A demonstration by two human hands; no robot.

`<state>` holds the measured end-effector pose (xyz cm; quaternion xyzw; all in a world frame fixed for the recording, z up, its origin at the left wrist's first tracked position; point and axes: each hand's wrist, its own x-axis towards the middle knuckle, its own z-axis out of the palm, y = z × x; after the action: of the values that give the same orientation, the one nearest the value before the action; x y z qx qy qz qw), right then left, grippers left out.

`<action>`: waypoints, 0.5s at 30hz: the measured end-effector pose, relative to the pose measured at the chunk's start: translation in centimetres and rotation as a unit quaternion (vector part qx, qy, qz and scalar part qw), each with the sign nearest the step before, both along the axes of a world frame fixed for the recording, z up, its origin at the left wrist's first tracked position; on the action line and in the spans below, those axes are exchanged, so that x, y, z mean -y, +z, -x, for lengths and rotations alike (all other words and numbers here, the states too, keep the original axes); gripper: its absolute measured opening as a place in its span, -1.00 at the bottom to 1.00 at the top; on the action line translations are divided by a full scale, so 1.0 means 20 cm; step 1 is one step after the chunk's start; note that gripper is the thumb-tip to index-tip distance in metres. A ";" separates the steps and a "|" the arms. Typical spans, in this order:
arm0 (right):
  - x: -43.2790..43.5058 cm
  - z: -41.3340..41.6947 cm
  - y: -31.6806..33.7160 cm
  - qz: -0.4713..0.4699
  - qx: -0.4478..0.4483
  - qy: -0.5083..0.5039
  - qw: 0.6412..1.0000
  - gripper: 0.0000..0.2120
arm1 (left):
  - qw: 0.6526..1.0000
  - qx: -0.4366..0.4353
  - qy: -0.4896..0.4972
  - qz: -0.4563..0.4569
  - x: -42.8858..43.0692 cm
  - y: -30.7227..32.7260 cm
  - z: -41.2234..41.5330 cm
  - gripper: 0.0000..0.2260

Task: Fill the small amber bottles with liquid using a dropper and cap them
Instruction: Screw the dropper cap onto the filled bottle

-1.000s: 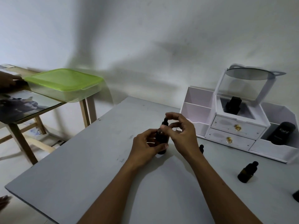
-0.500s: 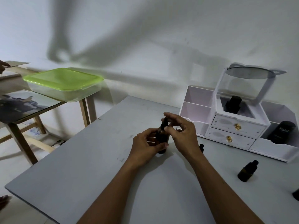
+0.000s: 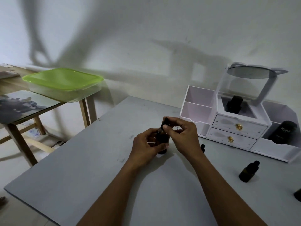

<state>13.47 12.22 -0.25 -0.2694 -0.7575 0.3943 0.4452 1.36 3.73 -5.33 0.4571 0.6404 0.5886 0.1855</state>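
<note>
**Dropper cap pinched on the held amber bottle**

The amber bottle (image 3: 161, 141) is gripped around its body by the left hand (image 3: 146, 144), whose fingers are curled round it, over the middle of the grey surface (image 3: 81, 168). Whether its base touches the surface cannot be told. Its black dropper cap (image 3: 166, 119) is pinched by the right hand (image 3: 184, 136), with the thumb laid against the neck and the index finger curled over the top.

Compared with half a second ago, the bottle and both hands are found in nearly the same place; only the right thumb and index finger have been shifted slightly on the cap. The other person's hand seen earlier at the far left, over the wooden side table (image 3: 20, 142), is gone.

A second capped bottle (image 3: 248, 171) stands unmoved on the surface to the right, well apart from the hands. At the back right a white organizer (image 3: 195, 110) is seen, with a dark bottle (image 3: 233, 104) in its open top compartment and a black "Kahf" tube (image 3: 283, 132) in its right bay. A green-lidded container (image 3: 63, 80) rests on the side table.
</note>
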 end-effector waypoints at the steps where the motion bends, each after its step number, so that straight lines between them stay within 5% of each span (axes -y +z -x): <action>1: 0.00 0.00 0.00 -0.004 0.002 -0.004 1.000 -0.77 | 1.000 0.001 0.000 0.000 0.00 0.00 0.00 -0.54; 15: 0.01 0.01 -0.02 -0.041 -0.016 -0.046 0.998 -0.80 | 1.000 -0.011 0.007 0.004 -0.01 -0.01 0.01 -0.52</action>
<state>13.18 12.07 -0.66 -0.2785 -0.7528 0.3461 0.4857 1.21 3.92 -5.53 0.4584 0.6475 0.5827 0.1765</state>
